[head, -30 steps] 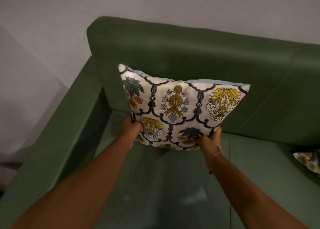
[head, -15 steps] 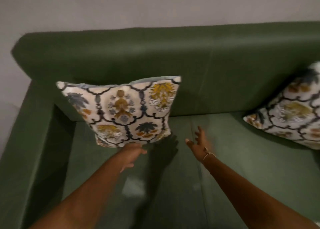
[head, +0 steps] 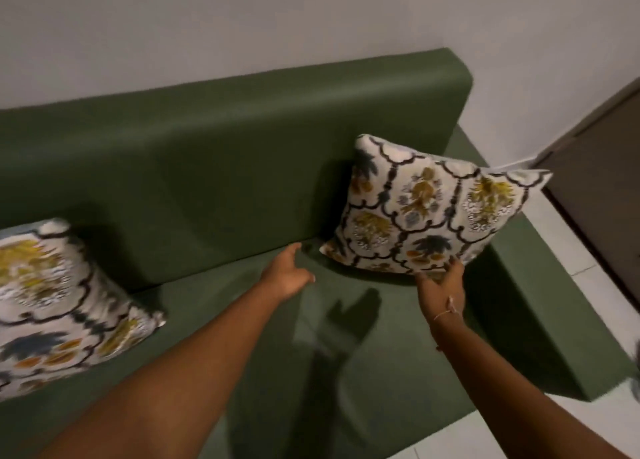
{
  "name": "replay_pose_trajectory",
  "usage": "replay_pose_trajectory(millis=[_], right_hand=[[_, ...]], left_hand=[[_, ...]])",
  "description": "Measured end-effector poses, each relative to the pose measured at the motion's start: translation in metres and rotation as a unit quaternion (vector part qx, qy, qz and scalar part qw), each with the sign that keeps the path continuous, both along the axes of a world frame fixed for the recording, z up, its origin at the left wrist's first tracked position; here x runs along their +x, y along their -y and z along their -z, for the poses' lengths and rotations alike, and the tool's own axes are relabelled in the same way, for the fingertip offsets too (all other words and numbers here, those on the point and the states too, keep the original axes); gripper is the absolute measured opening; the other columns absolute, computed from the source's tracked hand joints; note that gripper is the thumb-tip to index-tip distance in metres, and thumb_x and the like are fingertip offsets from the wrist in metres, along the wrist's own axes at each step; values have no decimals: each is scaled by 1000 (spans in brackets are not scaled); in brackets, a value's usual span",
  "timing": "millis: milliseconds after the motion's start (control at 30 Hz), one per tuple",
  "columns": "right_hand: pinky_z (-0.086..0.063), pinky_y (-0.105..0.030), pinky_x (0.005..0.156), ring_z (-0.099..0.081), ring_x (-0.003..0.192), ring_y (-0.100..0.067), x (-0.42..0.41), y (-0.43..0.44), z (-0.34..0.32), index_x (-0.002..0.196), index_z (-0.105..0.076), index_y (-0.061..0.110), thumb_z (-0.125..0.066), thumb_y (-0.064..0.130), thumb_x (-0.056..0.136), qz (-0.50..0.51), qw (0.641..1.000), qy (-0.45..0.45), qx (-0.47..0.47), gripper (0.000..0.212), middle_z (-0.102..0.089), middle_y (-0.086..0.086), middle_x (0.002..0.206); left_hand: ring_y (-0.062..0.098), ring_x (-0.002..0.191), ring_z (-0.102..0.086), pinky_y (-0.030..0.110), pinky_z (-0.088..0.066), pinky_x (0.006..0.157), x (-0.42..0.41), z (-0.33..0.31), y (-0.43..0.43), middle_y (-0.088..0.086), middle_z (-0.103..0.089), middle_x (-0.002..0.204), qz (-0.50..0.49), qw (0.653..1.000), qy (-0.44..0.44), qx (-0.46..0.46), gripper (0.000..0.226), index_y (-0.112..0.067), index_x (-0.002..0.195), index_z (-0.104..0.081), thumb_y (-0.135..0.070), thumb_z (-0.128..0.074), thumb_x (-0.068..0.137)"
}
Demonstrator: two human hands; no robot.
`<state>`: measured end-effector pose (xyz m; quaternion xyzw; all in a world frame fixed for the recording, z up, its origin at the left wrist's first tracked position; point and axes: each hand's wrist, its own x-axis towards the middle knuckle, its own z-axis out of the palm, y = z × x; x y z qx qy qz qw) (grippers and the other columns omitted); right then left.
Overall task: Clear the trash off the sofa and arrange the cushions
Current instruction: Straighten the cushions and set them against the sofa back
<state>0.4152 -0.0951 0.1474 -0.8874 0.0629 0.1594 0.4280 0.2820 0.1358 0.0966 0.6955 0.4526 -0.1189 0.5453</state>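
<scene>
- Our right hand (head: 441, 287) grips the lower edge of the patterned cushion (head: 429, 209) propped at the green sofa (head: 214, 153) backrest's right end.
- Our left hand (head: 287, 273) hovers loosely open beside it, touching nothing.
- A second cushion (head: 59, 306) leans at the left.

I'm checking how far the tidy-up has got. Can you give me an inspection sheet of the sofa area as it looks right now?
Surface: green sofa, seat bare between the cushions.
Job's things: right cushion tilted against the backrest near the right armrest; left cushion propped at the left edge of view.
Clutter: nothing seen; no trash visible on the seat.
Grippers: right hand touching the right cushion's lower edge, grip not clear; left hand open, reaching toward that cushion, apart from it.
Cables: nothing seen.
Surroundings: white wall behind, tiled floor and dark door to the right.
</scene>
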Motion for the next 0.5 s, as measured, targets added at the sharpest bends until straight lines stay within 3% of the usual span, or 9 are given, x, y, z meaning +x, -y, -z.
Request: replay_pose_trajectory(millis=[100, 167, 233, 333, 400, 500], right_hand=[[-42, -38, 98, -56, 116, -31, 81, 44, -6, 141, -34, 19, -66, 26, 82, 110, 993, 35, 12, 67, -57, -13, 136], [-43, -38, 95, -55, 109, -28, 123, 58, 0, 145, -29, 17, -62, 11, 83, 113, 993, 1, 42, 71, -55, -16, 136], [-45, -42, 100, -52, 116, -32, 151, 61, 11, 149, -24, 16, -57, 2, 83, 99, 991, -44, 79, 75, -49, -18, 141], [-46, -48, 103, -52, 120, -36, 170, 53, 26, 141, -39, 15, -53, 1, 79, 82, 986, -97, 104, 65, -52, -17, 140], [-46, -54, 104, -53, 119, -35, 169, 46, 34, 138, -43, 13, -49, 1, 78, 91, 985, -98, 113, 61, -54, -15, 138], [-47, -55, 102, -54, 116, -33, 162, 42, 38, 133, -49, 14, -49, -3, 71, 109, 982, -79, 134, 65, -57, -11, 133]], left_hand=[[29, 134, -44, 41, -41, 110, 89, -12, 17, 12, -44, 149, 16, 999, 19, 35, 98, -22, 149, -28, -17, -78, 64], [32, 138, -38, 45, -37, 113, 134, -17, 22, 12, -39, 152, 15, 999, 27, 37, 100, -19, 150, -21, -12, -76, 67], [34, 137, -39, 47, -39, 111, 159, -19, 24, 13, -41, 150, -14, 999, 32, 5, 97, -18, 150, -21, -1, -69, 67], [34, 123, -51, 39, -51, 90, 174, -22, 35, 12, -55, 135, -48, 995, 55, -62, 91, -23, 145, -33, 12, -53, 63], [30, 115, -53, 34, -50, 78, 174, -21, 47, 10, -57, 131, -77, 990, 70, -93, 87, -25, 144, -36, 12, -46, 67], [27, 115, -54, 43, -50, 97, 164, -19, 60, 8, -59, 129, -157, 976, 111, -102, 76, -23, 140, -44, 6, -48, 71]])
